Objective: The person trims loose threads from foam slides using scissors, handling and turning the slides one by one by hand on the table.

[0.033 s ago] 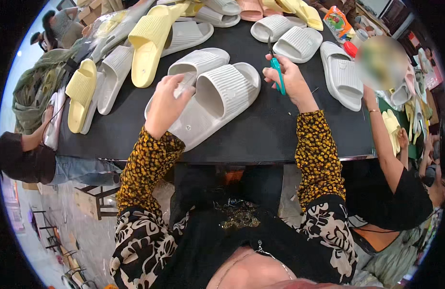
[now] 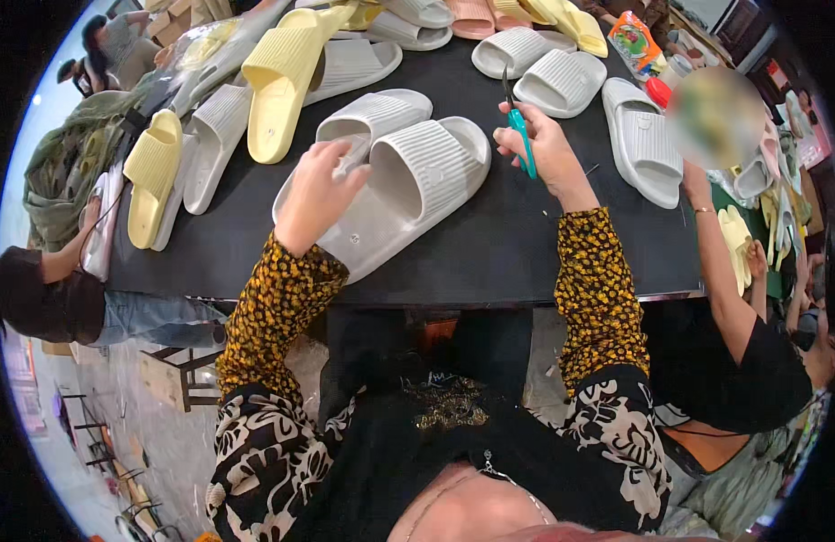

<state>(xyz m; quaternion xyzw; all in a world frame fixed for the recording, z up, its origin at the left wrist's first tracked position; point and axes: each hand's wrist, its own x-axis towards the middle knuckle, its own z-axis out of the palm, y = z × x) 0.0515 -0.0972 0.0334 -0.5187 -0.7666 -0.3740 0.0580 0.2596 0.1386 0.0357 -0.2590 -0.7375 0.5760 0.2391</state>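
Observation:
A pair of pale grey ribbed slide slippers lies in front of me on the black table (image 2: pixel 489 262). The nearer slipper (image 2: pixel 417 185) points up to the right, and the farther slipper (image 2: pixel 381 113) lies just behind it. My left hand (image 2: pixel 320 194) hovers over the pair's left side, fingers bent and thumb apart, with nothing visible in it; whether the fingertips touch the farther slipper I cannot tell. To the right of the pair, my right hand (image 2: pixel 545 149) grips small teal-handled scissors (image 2: pixel 518 135), blades pointing away from me.
Yellow slippers (image 2: pixel 280 90) and grey slippers (image 2: pixel 217 149) are heaped at the left and back. Another grey pair (image 2: pixel 562 83) sits behind the scissors, with one grey slipper (image 2: pixel 641 144) farther right. A co-worker's arm (image 2: pixel 720 244) reaches in at the right; another person (image 2: pixel 51 294) is at the left.
My left thumb has spread slightly to the right, away from the fingers. The right hand and scissors look the same.

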